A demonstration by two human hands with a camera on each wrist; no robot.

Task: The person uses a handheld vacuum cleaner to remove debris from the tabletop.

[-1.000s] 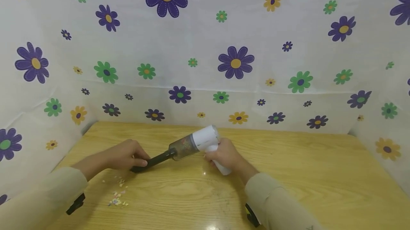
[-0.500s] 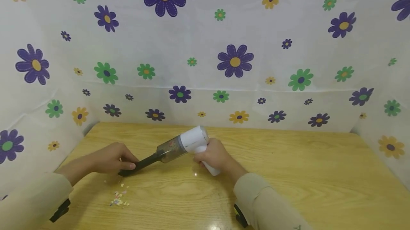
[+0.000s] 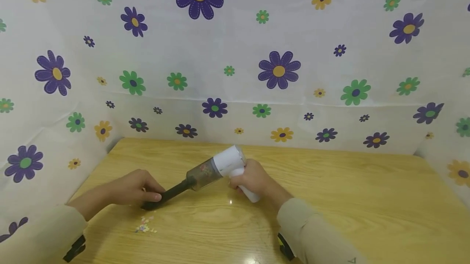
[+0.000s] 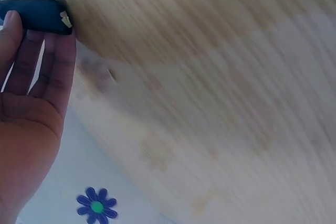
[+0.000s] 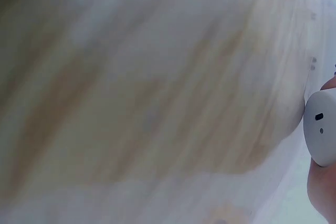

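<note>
In the head view, my right hand (image 3: 253, 179) grips the white handle of a handheld vacuum cleaner (image 3: 227, 160). Its see-through dust cup (image 3: 203, 175) has coloured bits inside. The long black nozzle (image 3: 174, 191) slants down to the left, and my left hand (image 3: 133, 187) pinches it near the tip. Just in front of that tip lie small pale and coloured scraps (image 3: 145, 228). In the left wrist view, a yellowish scrap (image 4: 65, 19) shows at the end of the nozzle (image 4: 39, 15). The right wrist view catches only the white handle's end (image 5: 321, 127) between parts of the hand.
A light wooden table (image 3: 349, 207) carries the work. White cloth (image 3: 235, 43) printed with flowers stands round it at the back and both sides. Dark wrist-worn devices sit under both sleeves.
The nozzle tip has moved left and toward me, nearer the scraps. Scraps that lay beside it are gone from view, leaving a smaller patch. Both hands keep their hold. The head view shifts slightly.
</note>
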